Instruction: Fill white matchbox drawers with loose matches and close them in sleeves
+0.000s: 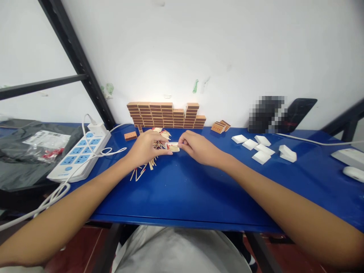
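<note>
A small open matchbox tray (173, 147) full of matches lies on the blue table (182, 193), gripped from both ends. My left hand (146, 148) pinches its left end, fingers closed, and rests over a loose pile of matches (153, 153). My right hand (199, 147) pinches the tray's right end. More matches (162, 132) lie just behind the hands.
A stacked wall of brown matchboxes (166, 115) stands against the wall, with a few loose boxes (220, 126) and one (130, 135) nearby. Several white inner trays (261, 148) lie at right. A power strip (79, 154) with cables sits left; a mouse (354, 173) far right.
</note>
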`<state>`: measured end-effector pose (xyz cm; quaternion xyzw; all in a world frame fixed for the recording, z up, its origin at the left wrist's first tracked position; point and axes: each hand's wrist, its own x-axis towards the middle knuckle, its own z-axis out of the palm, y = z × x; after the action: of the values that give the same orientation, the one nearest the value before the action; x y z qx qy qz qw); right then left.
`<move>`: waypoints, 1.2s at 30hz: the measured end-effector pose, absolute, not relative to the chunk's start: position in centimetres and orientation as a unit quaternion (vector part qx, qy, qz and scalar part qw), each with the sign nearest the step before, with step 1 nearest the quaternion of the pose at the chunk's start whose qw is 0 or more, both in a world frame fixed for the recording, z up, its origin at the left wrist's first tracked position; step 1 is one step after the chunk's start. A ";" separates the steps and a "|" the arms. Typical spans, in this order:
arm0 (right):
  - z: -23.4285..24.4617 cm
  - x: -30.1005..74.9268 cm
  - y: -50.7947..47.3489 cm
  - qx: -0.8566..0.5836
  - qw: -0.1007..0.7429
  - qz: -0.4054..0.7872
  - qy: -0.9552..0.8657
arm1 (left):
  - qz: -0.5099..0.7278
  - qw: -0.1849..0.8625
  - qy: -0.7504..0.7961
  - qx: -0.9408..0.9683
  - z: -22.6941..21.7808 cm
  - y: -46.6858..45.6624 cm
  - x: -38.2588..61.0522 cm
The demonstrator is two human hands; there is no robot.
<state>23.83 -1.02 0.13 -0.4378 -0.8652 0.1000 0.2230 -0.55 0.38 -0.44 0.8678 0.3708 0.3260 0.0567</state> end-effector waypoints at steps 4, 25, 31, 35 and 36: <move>0.0 23.5 -1.1 -0.441 0.227 0.080 -0.865 | 0.337 0.082 0.329 0.878 -0.2 0.1 -0.3; -0.4 23.0 -1.0 -0.465 0.300 0.061 -0.831 | 0.372 0.014 0.493 0.787 0.7 -0.3 -0.6; -1.8 21.0 -0.2 -0.440 0.236 0.116 -0.859 | 0.395 0.000 0.524 0.755 0.5 0.3 -1.1; -2.6 19.3 0.5 -0.450 0.223 0.126 -0.855 | 0.396 0.001 0.527 0.752 0.6 0.5 -1.3; -2.7 19.0 0.5 -0.454 0.221 0.124 -0.854 | 0.396 0.003 0.527 0.751 0.6 0.5 -1.3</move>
<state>19.01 0.47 -2.66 -0.4544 -0.8538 0.1244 0.2215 -1.35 0.52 0.61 0.7514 0.5275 0.3964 0.0027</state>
